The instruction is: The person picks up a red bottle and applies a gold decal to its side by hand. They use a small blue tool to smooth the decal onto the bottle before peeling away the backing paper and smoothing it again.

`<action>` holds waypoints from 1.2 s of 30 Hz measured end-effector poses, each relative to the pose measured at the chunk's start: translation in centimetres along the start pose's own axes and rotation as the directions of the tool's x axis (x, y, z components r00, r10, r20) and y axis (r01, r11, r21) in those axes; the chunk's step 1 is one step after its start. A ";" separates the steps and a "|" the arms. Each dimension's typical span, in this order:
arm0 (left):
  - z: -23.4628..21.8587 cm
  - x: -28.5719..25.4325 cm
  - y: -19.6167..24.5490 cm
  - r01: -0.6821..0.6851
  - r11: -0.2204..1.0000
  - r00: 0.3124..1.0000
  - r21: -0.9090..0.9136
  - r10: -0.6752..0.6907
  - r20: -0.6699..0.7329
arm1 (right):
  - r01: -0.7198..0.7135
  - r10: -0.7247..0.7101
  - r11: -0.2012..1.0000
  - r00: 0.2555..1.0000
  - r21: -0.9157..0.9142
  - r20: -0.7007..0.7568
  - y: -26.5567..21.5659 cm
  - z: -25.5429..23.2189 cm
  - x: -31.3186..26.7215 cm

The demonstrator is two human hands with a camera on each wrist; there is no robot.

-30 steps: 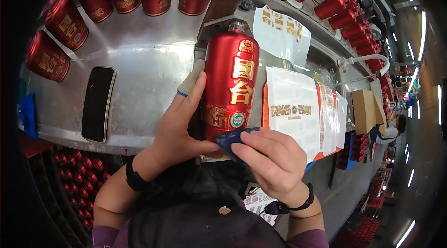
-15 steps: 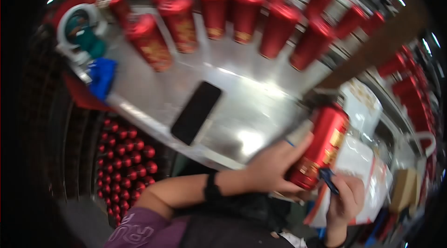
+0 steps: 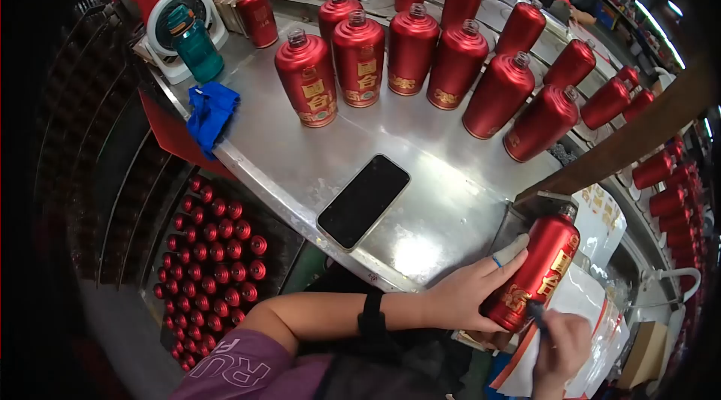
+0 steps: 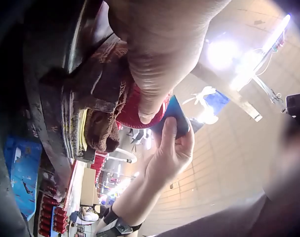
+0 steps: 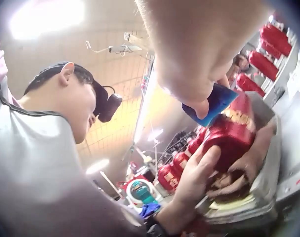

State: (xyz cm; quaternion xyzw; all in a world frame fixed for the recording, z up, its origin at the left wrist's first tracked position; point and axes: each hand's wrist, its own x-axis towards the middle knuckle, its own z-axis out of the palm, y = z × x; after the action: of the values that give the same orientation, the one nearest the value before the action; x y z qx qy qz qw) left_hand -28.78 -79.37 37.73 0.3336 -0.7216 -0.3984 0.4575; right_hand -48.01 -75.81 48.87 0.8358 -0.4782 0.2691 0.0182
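A red bottle [image 3: 537,268] with raised gold characters lies tilted at the lower right of the head view, its clear neck pointing away. My left hand [image 3: 466,291] grips it from the left side, thumb at the base; one finger wears a pale cover with a blue band. Between thumb and fingers of my right hand [image 3: 567,344] is a thin, flat blue scraper-like piece [image 5: 216,106]. Its edge is right at the gold decoration on the bottle's lower part. Brown cloth [image 5: 246,173] lies under the bottle in a grey tray [image 5: 274,170].
Several red bottles [image 3: 360,62] stand along the metal table's far side. A black phone [image 3: 364,201] lies in the middle. At the left are a blue cloth [image 3: 212,114], a teal water bottle [image 3: 197,47] and a white fan [image 3: 169,17]. White label sheets [image 3: 574,302] lie right of the held bottle.
The head view has swung left, so the held bottle now appears at the lower right and more of the table shows. Both hands keep their holds, the blue piece staying by the bottle's lower end.
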 end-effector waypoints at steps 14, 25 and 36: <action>-0.1 0.0 -0.4 0.008 0.995 0.998 0.099 -0.015 0.064 | -0.429 0.367 0.836 0.901 0.343 0.230 1.7 -1.4 0.6; 0.0 0.4 -0.1 -0.044 0.994 0.999 0.100 0.044 -0.001 | -0.219 0.218 0.958 0.976 0.186 0.031 1.3 -1.2 -1.4; 0.1 0.4 -0.1 -0.076 0.992 0.994 0.106 0.084 -0.073 | 0.154 -0.151 0.988 0.972 -0.005 0.180 0.0 -0.2 -0.3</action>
State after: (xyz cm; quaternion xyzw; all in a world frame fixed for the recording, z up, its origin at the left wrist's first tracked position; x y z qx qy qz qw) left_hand -29.00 -79.69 37.75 0.3426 -0.7358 -0.3290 0.4826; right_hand -48.28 -75.49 48.91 0.8906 -0.4149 0.1863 0.0036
